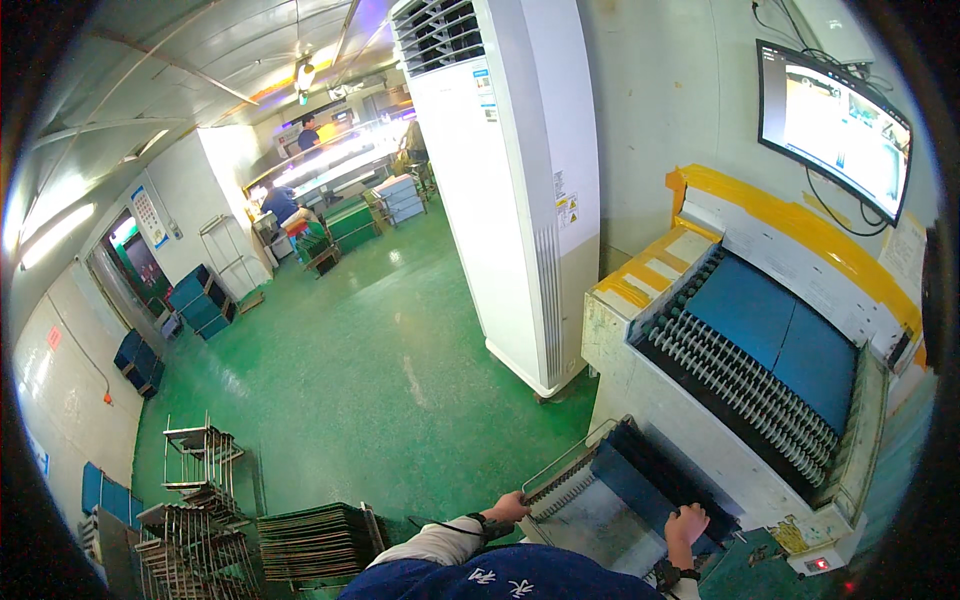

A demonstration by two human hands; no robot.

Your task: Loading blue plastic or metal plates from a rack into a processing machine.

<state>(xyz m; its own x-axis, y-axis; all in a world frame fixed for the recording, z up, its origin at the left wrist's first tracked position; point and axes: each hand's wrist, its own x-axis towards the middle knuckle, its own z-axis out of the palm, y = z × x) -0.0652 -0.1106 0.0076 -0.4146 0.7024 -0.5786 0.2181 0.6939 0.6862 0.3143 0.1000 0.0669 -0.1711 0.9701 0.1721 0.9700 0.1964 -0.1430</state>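
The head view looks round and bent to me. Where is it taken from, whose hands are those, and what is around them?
No robot here: a person works with bare hands. A wide fisheye camera on their head looks down, which bends straight edges. The left hand seems to grip the edge of a rack with coil-like sides. The right hand is at the edge of a dark blue panel in that rack; whether it grips it is hard to tell. Beside them stands a pale machine with rows of rollers, and flat blue sheets lie on its sloping top.
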